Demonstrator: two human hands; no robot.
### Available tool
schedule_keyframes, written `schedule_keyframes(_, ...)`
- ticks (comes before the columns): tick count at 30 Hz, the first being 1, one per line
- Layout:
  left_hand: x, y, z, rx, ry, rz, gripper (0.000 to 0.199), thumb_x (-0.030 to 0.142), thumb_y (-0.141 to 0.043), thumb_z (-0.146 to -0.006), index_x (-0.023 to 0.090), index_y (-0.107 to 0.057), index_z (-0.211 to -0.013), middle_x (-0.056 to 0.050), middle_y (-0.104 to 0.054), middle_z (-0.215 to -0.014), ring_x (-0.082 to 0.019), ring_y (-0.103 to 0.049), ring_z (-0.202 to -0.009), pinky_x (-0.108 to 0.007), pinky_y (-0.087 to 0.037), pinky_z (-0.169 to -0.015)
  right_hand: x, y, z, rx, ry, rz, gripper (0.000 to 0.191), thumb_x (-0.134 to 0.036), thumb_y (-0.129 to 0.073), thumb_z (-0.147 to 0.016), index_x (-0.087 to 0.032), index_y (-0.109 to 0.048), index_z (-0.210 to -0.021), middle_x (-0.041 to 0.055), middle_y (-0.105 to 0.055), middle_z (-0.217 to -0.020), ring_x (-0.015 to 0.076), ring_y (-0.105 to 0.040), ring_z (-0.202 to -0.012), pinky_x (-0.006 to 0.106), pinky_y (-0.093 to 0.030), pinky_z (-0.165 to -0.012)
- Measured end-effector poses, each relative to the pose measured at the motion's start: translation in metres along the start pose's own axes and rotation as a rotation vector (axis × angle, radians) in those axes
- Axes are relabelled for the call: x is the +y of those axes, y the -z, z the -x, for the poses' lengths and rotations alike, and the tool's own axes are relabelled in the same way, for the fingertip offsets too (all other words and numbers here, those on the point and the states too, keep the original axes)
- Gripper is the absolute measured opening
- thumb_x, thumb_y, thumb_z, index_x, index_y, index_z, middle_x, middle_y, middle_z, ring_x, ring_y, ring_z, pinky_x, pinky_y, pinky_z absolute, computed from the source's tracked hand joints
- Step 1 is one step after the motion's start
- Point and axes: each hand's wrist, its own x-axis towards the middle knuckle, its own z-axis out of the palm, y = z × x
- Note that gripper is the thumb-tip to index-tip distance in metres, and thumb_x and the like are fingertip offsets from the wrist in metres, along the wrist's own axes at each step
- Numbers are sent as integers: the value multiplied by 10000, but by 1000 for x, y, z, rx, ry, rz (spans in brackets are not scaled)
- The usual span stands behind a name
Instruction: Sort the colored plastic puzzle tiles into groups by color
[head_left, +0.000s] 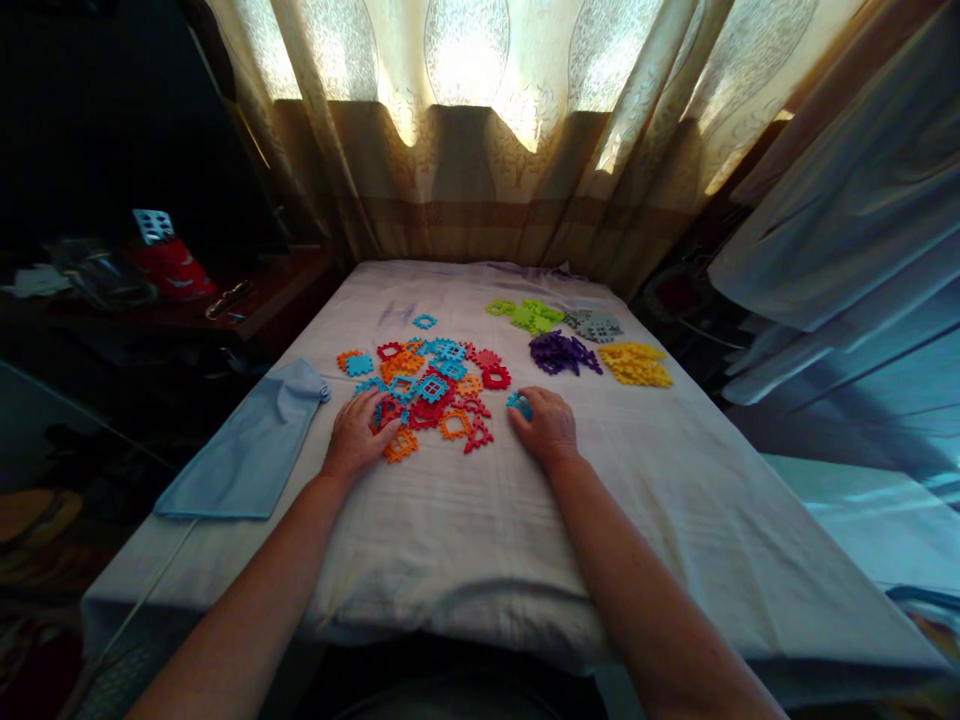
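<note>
A mixed pile of toothed plastic puzzle-like building pieces, in blue, red and orange, lies on the cloth-covered table. My left hand rests at the pile's left edge, thumb and fingers apart around a red piece, with no firm grip visible. To the right of the pile, my right hand is closed on a blue building piece, its fingers partly covering it. One loose blue piece lies behind the pile.
Sorted heaps stand at the back right: green pieces, grey pieces, purple pieces and yellow pieces. A light blue cloth bag lies on the left. Curtains hang behind the table.
</note>
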Motion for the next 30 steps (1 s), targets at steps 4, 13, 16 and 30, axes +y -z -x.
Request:
schedule_keyframes(4, 5, 7, -1, -35, 18, 42, 391, 418, -535, -840, 185, -666, -1124, -106, -700, -1168, -252, -622, -1124, -417, -458, -1041, 9, -3, 3, 12, -119, 63, 315, -337, -575, -859, -179, -698, -1102, 166, -639, -1243, 328, -564, -1128, 469, -420, -934)
schedule_keyframes(13, 7, 3, 1, -43, 286, 233, 373, 253, -552, -832, 214, -645, -1191, -40, -728, -1152, -179, -688, -1011, -322, -528, -946, 11, -6, 5, 9, -173, 56, 332, -319, -584, -863, -186, -704, -1142, 142, -640, -1276, 295, -566, -1172, 437, -422, -972)
schedule_keyframes(16, 6, 2, 1, -5, 297, 212, 358, 232, -565, -833, 217, -651, -1180, -41, -730, -1155, -190, -687, -1034, -334, -524, -960, 11, -5, 6, -3, -181, 50, 336, -303, -583, -863, -177, -706, -1150, 145, -636, -1286, 296, -564, -1182, 434, -423, -983)
schedule_keyframes(30, -7, 5, -1, 281, 292, 259, 364, 257, -568, -810, 186, -648, -1158, -45, -743, -979, -166, -687, -803, -307, -562, -811, 20, -11, 6, 40, -151, 4, 295, -295, -585, -834, -183, -732, -1065, 137, -661, -1232, 290, -577, -1140, 430, -428, -981)
